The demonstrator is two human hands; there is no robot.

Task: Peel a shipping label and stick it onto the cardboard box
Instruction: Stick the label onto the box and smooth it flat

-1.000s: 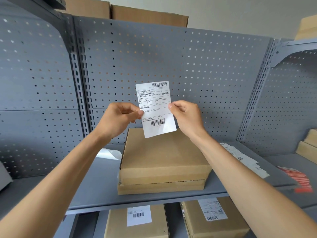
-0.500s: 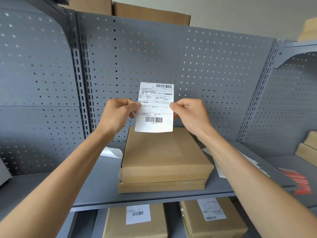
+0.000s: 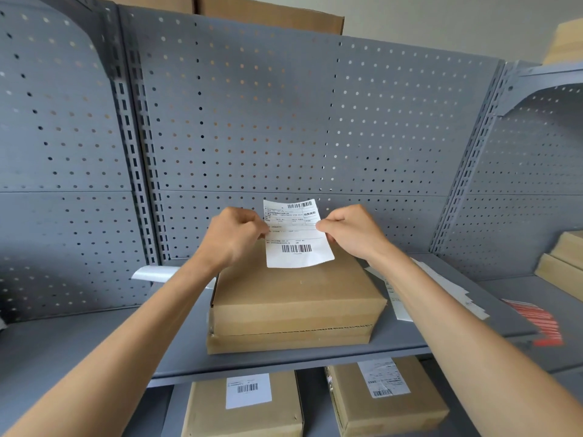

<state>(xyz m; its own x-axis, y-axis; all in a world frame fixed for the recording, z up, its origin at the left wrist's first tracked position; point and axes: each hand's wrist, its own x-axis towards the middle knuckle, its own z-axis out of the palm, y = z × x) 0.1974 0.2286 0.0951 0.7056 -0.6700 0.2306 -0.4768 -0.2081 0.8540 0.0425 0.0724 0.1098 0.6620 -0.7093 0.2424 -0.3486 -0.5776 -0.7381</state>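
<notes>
A white shipping label (image 3: pixel 296 234) with two barcodes hangs upright in the air, printed face toward me. My left hand (image 3: pixel 235 236) pinches its left edge and my right hand (image 3: pixel 350 231) pinches its right edge. The label's lower edge overlaps the far part of the top of a plain brown cardboard box (image 3: pixel 293 298). That box lies on a second flat box on the grey shelf (image 3: pixel 107 339). I cannot tell whether the label touches the box top.
A grey pegboard back panel (image 3: pixel 284 121) rises behind the boxes. A curled backing sheet (image 3: pixel 154 274) lies left of the stack, a strip of labels (image 3: pixel 454 294) right of it. Red stickers (image 3: pixel 542 323) lie far right. Two labelled boxes (image 3: pixel 249 405) (image 3: pixel 388 395) sit on the shelf below.
Both hands have come down with the label toward the far part of the box top. The label has tilted slightly.
</notes>
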